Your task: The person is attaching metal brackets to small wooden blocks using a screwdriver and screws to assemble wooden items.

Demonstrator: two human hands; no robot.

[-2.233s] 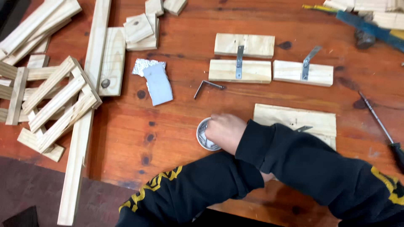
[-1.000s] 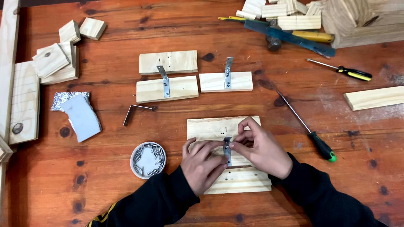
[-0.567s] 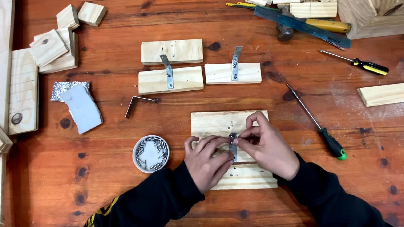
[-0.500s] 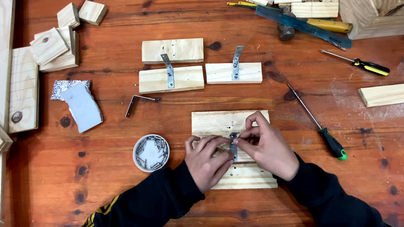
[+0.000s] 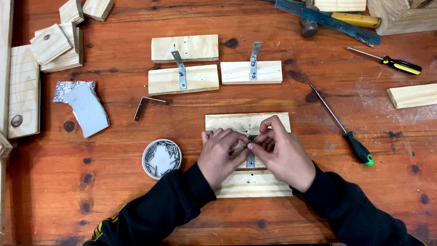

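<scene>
Leftmost, offcuts [image 5: 54, 43] and a long plank [image 5: 22, 91] crowd the worktop [image 5: 114, 214] edge; a foil-backed pad [image 5: 84, 107] lies just inside them. Near it, a loose angle bracket [image 5: 148, 104], and below that a round dish of nails [image 5: 161, 158], set close to the left hand [image 5: 223, 157], likely for easy reach.

Centre: two boards [image 5: 248, 152] laid edge to edge, a metal strap [image 5: 251, 159] standing across their seam. Left hand curled, fingertips pinched at the strap's top and palm resting on the boards. Right hand [image 5: 282, 152] curled the same way, thumb and forefinger meeting the left's over the strap. Whether a nail or screw sits between the fingertips, cannot tell; too small and covered. Both hands seem to steady the strap square over the joint.

Above, two finished-looking pairs [image 5: 184, 68] and [image 5: 251, 72], each with its own strap, well apart from the hands.

Right: green-handled screwdriver [image 5: 341, 127] just beside the boards, handle toward the person. Yellow screwdriver [image 5: 387, 61] and a plank end [image 5: 412, 95] farther out. Open room lies below and right of the boards.
</scene>
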